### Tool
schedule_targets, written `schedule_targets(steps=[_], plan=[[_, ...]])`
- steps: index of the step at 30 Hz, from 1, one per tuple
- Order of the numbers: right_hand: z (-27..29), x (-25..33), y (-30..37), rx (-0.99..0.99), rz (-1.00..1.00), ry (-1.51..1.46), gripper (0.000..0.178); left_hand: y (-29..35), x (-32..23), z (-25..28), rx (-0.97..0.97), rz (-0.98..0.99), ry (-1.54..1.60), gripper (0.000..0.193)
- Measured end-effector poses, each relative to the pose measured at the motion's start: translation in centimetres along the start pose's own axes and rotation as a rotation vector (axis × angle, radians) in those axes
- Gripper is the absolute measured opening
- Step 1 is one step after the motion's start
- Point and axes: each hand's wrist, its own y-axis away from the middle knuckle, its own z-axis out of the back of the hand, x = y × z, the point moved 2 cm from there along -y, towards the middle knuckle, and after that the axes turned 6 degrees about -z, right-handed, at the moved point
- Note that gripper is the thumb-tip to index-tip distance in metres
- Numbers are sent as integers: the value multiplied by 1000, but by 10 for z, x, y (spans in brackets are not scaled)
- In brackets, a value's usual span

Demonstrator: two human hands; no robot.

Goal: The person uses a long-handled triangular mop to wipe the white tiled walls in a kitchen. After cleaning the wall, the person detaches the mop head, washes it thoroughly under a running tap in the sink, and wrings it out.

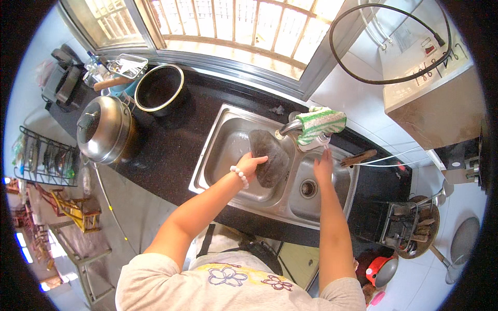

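Left hand [249, 169] first: thumb lying over the near face of a dark grey flat piece [272, 155], other fingers tucked out of sight, so it's pinching the thing by its left edge. Can't tell if that piece is cloth or something stiffer. It sits over the left basin [220, 155] of the steel sink, its right side close to the divider. White bead bracelet [239, 177] on that wrist.

Now sweeping across from the far left: a black wire rack [49, 158], then on the dark countertop [155, 150] a big steel pot with a domed lid [98, 129], and just beyond it a black pot [158, 87] with a pale rim, uncovered. Next comes the sink, dark piece and left hand included. Right of that, the tap [291, 126] is wearing a green-and-white striped cloth [322, 123].

Right hand [323, 167] is up past the small right basin [303, 208], fingers straight and close together, tips by the tap's white end. Honestly can't tell whether they're gripping it. Just right of that hand there's a brown wooden piece [358, 158], and farther over, a black rack [397, 223].
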Motion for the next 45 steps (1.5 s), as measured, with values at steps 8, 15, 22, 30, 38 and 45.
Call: schedule_targets(steps=[8,15,22,30,38,45], plan=[[-25,-27,1,-61,105,-174,55,-31,6,-10,-34,39,120,25],[-31,-27,-8,-159,-217,-653,36,-31,0,-12,-23,-31,77,24],[-40,-50,-51,40,-836,-1640,20,-19,-7,-28,-95,-18,31,31],[-69,-82,-61,61,-786,-1697,17,-20,-6,-31,-58,19,70,30],[-66,-73,-61,-2,-827,-1607,13,-32,3,-24,-55,-8,93,26],[-61,-69,-59,9,-806,-1646,11,-31,4,-23,-59,14,69,24]])
